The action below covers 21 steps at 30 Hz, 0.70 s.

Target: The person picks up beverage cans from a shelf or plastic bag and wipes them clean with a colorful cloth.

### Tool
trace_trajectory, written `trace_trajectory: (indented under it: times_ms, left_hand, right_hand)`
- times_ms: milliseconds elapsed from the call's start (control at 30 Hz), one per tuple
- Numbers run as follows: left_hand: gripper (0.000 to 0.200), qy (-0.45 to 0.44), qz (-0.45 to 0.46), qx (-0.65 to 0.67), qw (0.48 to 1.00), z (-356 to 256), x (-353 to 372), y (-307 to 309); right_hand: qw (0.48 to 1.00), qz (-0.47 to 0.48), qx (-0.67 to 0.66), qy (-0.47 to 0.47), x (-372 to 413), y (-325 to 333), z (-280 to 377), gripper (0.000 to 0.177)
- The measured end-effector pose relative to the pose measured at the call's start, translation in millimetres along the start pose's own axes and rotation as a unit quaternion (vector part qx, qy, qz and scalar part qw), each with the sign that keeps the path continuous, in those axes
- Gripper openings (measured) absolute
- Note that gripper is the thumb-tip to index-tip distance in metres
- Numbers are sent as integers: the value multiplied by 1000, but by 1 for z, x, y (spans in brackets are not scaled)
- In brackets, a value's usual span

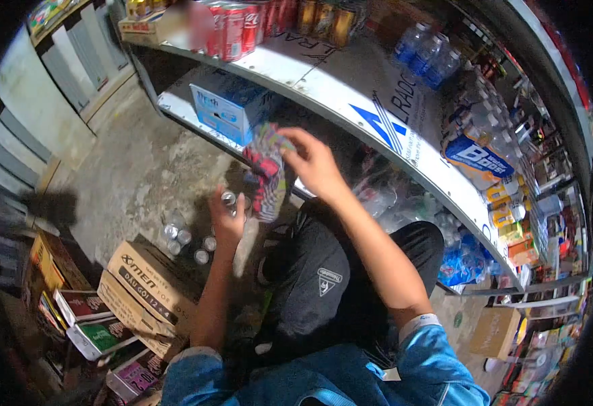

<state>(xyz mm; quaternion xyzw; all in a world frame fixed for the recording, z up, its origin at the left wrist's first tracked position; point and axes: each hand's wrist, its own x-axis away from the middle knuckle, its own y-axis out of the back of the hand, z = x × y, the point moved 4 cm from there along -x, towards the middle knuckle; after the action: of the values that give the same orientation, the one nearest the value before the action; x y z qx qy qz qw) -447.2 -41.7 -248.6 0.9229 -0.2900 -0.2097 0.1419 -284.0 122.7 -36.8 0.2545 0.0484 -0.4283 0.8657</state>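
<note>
My right hand [306, 162] is closed on the top of a crumpled multicoloured cloth [269, 172], which hangs beside the lower shelf. My left hand [229, 215] is wrapped round a can with a silvery top [228, 197], just left of the cloth. Below and left of that hand, several more cans [202, 256] stand on the concrete floor. A blue and white box [222, 111] sits on the lower shelf, behind the cloth.
Red cans [232, 34] and blue-labelled bottles [428, 57] stand on the white-edged shelf [296, 84]. Cardboard boxes [144, 287] lie at the lower left. Wrapped bottles [462, 260] are under the shelf at right. Another carton [494, 331] is at the lower right.
</note>
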Motion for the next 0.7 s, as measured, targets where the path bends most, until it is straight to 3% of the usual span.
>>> trace_trajectory:
  times_ms: [33,67,100,167,200,267,333,367,400,467,533,600,633,700]
  left_hand:
    - [65,-6,5,-2,1000,-30,-10,3]
    - [56,88,78,176,977,-56,-22,-1]
    - [48,178,146,346,910,-89,-32,-6]
    - [41,259,201,519,790,-188,-42,4]
    - [41,254,202,517,792,-205,-50,-3]
    - [37,152,284,632,705,-246,-63,-17]
    - [35,160,236,625,727,-284,-70,-24]
    - [33,140,309,625,703,-288,-78,-39]
    - [31,138,350,611,697,-313,-76,-44]
    - [36,123,429,466,764,-344,-73,-55]
    - [41,-39,520,316,793,-374,-82,-69]
    - [35,-126,452,221,855,-390,-110,-93]
    - [34,-183,400,248,863,-391,-134,-112]
    - [42,-231,278,120,925,-398,-186,-150]
  right_hand:
    - [999,-17,-40,32,-8,11,12,37]
    - [994,-33,-81,64,-16,23,25,40]
    - [989,-41,-116,76,-23,35,38,39]
    - [985,-56,-151,61,-23,61,83,34]
    - [982,-52,-176,32,-22,71,92,33]
    - [976,-49,37,208,-17,85,93,38]
    - [974,16,118,191,10,88,98,63]
    - [964,14,121,235,15,95,92,90]
    - [958,-33,150,241,21,110,86,91]
    - [978,-128,123,112,27,151,36,76]
    - [977,-196,38,73,34,193,21,58]
    - [943,-320,-53,72,47,219,-2,43]
    - [922,-364,-119,54,49,228,-14,36]
    - [906,-407,-118,11,59,245,-22,34]
